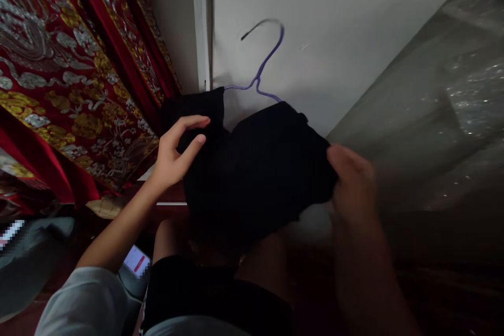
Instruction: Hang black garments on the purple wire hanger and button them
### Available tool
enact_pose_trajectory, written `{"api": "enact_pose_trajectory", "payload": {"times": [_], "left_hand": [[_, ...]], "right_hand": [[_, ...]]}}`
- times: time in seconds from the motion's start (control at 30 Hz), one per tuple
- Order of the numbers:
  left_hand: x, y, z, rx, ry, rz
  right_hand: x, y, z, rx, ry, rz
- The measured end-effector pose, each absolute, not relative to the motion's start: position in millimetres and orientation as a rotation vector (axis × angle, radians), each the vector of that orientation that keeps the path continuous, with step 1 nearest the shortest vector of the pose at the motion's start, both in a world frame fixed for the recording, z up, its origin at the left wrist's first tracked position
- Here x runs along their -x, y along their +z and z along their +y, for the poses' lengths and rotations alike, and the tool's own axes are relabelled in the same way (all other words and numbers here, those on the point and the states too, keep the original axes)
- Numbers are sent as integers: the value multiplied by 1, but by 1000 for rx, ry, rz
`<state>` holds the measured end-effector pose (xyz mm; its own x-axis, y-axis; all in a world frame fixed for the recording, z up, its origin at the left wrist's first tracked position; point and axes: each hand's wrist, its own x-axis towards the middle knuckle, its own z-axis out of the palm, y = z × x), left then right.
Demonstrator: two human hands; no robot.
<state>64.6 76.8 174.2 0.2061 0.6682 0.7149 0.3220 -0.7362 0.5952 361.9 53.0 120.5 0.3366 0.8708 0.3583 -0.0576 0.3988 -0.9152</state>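
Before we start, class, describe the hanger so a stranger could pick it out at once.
Find the pale panel, right of the red embroidered cloth. In front of it is a black garment. The hanger is the thin wire rising above the garment to an open hook, purple beside black, red and pale neighbours.

Room to pass lay above the purple hanger, before the white panel; red embroidered cloth bounded the left, translucent sheeting the right; the black garment barred my left hand from my right hand.
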Motion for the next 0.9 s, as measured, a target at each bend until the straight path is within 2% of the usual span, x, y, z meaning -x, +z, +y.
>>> {"api": "enact_pose_trajectory", "payload": {"times": [0.1,0.23,0.3,0.37,0.43,0.5,0.53,0.63,0.7,0.73,0.8,0.9], "left_hand": [[-69,174,59,-1733,1419,836],[-59,176,41,-1065,1278,824],[-45,174,34,-861,1238,847],[-28,170,29,-791,1194,885],[-11,167,24,-813,1105,935],[2,167,17,-908,941,990],[6,168,13,-992,827,1020],[14,179,-3,-1390,422,1095],[18,185,-11,-1688,273,1128],[20,186,-13,-1819,281,1155],[25,183,-12,-2015,442,1268],[29,170,2,-2183,897,1483]], "right_hand": [[-342,121,28,942,631,-1434],[-288,114,-2,691,616,-2149],[-268,100,-14,585,707,-2400],[-258,84,-22,520,956,-2626],[-258,71,-23,516,1322,-2742],[-264,62,-13,608,1507,-2650],[-267,58,-4,696,1448,-2535],[-276,50,33,973,921,-2135],[-284,46,56,1082,704,-1991],[-288,45,66,1091,719,-1989],[-299,45,77,1047,965,-2058],[-311,54,80,1006,1381,-1941]]}}
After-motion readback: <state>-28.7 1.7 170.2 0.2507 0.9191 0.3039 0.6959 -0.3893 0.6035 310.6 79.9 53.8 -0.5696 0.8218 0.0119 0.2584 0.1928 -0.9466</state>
